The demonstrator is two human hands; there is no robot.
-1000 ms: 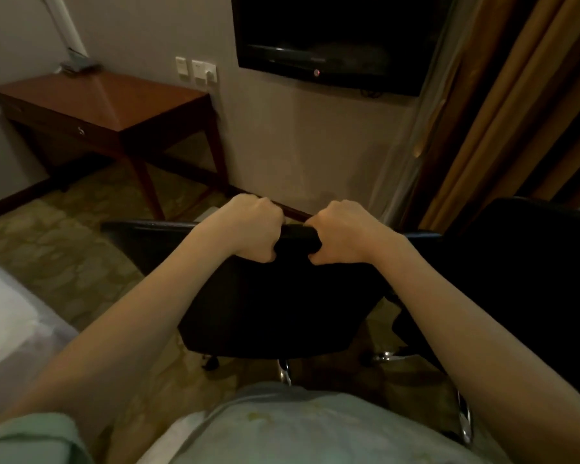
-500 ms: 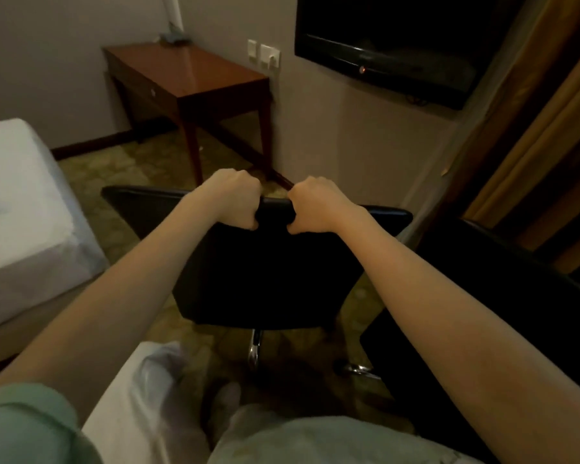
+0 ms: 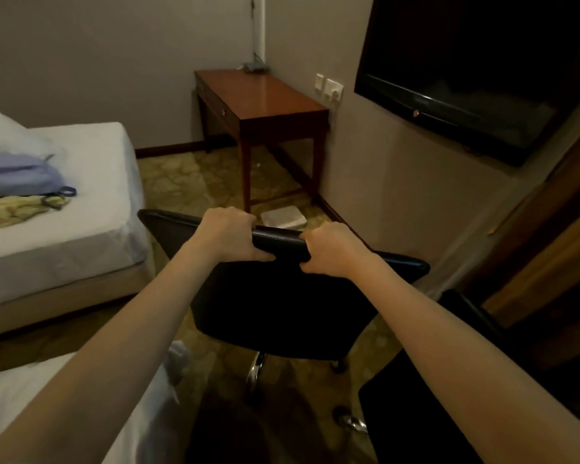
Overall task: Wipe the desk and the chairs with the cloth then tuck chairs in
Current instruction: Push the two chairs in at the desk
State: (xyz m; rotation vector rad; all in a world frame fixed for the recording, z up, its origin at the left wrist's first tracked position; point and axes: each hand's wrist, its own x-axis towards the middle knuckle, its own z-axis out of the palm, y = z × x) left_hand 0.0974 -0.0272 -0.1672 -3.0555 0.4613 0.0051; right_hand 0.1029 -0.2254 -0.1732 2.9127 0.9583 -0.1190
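Observation:
A black office chair (image 3: pixel 282 306) stands in front of me with its back toward me, on a chrome base with castors. My left hand (image 3: pixel 228 234) and my right hand (image 3: pixel 332 251) both grip the top edge of its backrest, side by side, fingers curled over the rim. The brown wooden desk (image 3: pixel 265 95) stands ahead against the wall, in the corner. A second black chair (image 3: pixel 449 380) sits at the lower right, partly cut off by my right forearm. No cloth shows in either hand.
A white bed (image 3: pixel 81 209) with a purple bag (image 3: pixel 21 175) lies to the left; another white bed corner (image 3: pixel 31 406) is at the lower left. A wall TV (image 3: pixel 476 61) hangs at the right above sockets (image 3: pixel 334 88). A pale flat object (image 3: pixel 283 218) lies on the carpet under the desk.
The view has swung left and the chair has rolled with my hands toward the desk. The desk now lies straight ahead, and the bed with the bag has come into view.

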